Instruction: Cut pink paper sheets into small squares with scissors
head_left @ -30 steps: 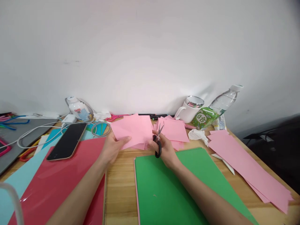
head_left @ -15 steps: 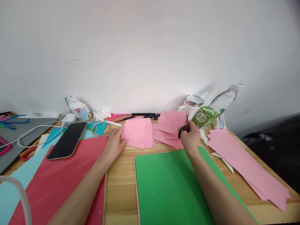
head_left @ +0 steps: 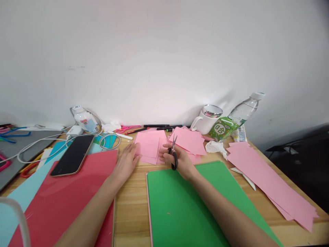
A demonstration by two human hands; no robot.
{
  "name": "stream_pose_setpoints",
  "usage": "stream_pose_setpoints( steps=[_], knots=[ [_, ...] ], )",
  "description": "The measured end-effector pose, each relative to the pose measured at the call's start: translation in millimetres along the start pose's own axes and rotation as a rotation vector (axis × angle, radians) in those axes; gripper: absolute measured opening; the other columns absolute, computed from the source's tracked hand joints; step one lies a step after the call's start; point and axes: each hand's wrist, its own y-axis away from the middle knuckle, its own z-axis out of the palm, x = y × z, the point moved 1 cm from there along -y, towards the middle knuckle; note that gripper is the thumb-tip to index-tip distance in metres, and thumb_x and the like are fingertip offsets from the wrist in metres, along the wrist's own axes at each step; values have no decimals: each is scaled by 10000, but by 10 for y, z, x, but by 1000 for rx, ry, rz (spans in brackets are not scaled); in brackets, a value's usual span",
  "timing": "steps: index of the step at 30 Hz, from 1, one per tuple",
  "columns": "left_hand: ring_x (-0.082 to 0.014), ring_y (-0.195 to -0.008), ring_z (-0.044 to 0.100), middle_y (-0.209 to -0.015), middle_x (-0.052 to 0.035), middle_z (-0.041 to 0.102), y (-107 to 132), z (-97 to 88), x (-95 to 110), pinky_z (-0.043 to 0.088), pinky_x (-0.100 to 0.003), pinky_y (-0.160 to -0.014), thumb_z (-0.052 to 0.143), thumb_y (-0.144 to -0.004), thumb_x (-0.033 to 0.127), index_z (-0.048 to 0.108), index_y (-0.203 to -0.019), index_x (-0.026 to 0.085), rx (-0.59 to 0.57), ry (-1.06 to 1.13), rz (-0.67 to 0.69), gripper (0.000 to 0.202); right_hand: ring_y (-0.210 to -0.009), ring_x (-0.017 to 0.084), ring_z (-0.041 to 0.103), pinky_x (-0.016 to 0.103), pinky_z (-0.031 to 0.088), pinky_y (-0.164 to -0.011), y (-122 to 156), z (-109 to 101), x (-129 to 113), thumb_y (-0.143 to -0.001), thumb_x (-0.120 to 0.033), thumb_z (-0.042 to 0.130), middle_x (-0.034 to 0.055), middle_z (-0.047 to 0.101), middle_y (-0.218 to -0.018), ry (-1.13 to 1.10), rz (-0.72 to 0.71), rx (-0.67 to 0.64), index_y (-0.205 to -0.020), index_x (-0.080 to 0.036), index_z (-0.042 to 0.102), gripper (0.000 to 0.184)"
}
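Black-handled scissors (head_left: pixel 174 152) hang in my right hand (head_left: pixel 181 161), their blades pointing up and away. The fingertips of that hand reach the right edge of a pile of pink paper squares (head_left: pixel 149 144). Against the pile's left edge rests my left hand (head_left: pixel 126 158), its fingers stretched out and holding nothing. A second, looser pile of pink squares (head_left: pixel 189 140) lies just behind my right hand, fanned at angles. Below my right forearm is a stack of green paper sheets (head_left: pixel 177 206).
Long pink paper strips (head_left: pixel 269 185) lie at the right edge. A white mug (head_left: pixel 205 120), green carton (head_left: pixel 222 128) and tilted water bottle (head_left: pixel 245 109) stand behind. On the left, a phone (head_left: pixel 73 154) lies on red paper (head_left: pixel 74 195), near a white cable (head_left: pixel 33 140).
My right hand has moved left with the scissors, from the right pile towards the left pile. The pink square beside it now lies on the right pile. My left hand stays nearly in place.
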Motion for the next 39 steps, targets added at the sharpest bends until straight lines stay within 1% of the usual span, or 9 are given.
stream_pose_setpoints(
  steps=[7,12,16,19,22,28,31,34,39],
  knots=[
    [-280,-1182,483,-1221,-138,585,24,-7,95,391,-454,-948,553,-774,250,560,-1171,153,39,52,-22,408,-728,165,650,378,526,-748,-5,1,10,-599,-290,761,41,669,-849,-46,42,27,-921,-167,564,397],
    [-267,-1034,586,-1097,-142,654,13,-91,179,414,-427,-922,559,-782,340,649,-1021,154,174,140,-40,316,-747,161,646,371,521,-756,-6,-33,49,-602,-257,763,37,667,-876,-56,55,-16,-932,-171,551,402],
    [-237,-958,611,-1010,-110,680,18,-162,238,447,-390,-887,534,-792,335,682,-918,174,255,226,-71,253,-760,166,641,352,511,-732,-12,-40,48,-630,-279,744,47,661,-873,-33,43,-22,-943,-164,543,390],
    [-225,-884,633,-1021,-98,680,16,-155,231,466,-392,-859,549,-772,309,673,-972,169,242,287,-105,274,-759,172,642,336,508,-709,-19,-29,43,-618,-296,748,49,666,-854,-5,44,-6,-925,-165,541,393],
    [-234,-828,646,-1038,-125,676,2,-113,172,482,-419,-825,550,-761,304,635,-1070,130,210,338,-159,365,-733,166,646,333,510,-707,-26,-27,51,-597,-302,758,34,668,-816,-6,56,18,-900,-172,539,395],
    [-235,-975,629,-1086,-163,660,-44,-69,95,494,-371,-833,507,-788,349,485,-1249,72,152,488,-194,538,-706,157,635,315,506,-662,-32,-44,71,-607,-306,745,23,647,-789,11,57,34,-893,-175,540,376],
    [-229,-974,629,-1077,-163,665,-46,-85,133,490,-354,-846,525,-781,352,550,-1179,62,147,507,-181,493,-703,152,625,291,496,-632,-34,-49,83,-621,-307,734,14,628,-772,17,51,23,-898,-177,541,362],
    [-227,-915,646,-1049,-132,682,-31,-108,172,496,-356,-829,548,-770,360,637,-1061,103,168,470,-167,398,-665,132,610,291,494,-641,-37,-55,104,-632,-296,728,-9,600,-739,13,44,15,-897,-180,540,346],
    [-241,-868,662,-1026,-106,695,6,-113,201,498,-373,-801,550,-785,322,669,-1023,156,176,352,-101,313,-671,136,608,289,495,-629,-30,-47,96,-635,-306,725,-11,602,-740,23,54,7,-905,-191,528,354]
  ],
)
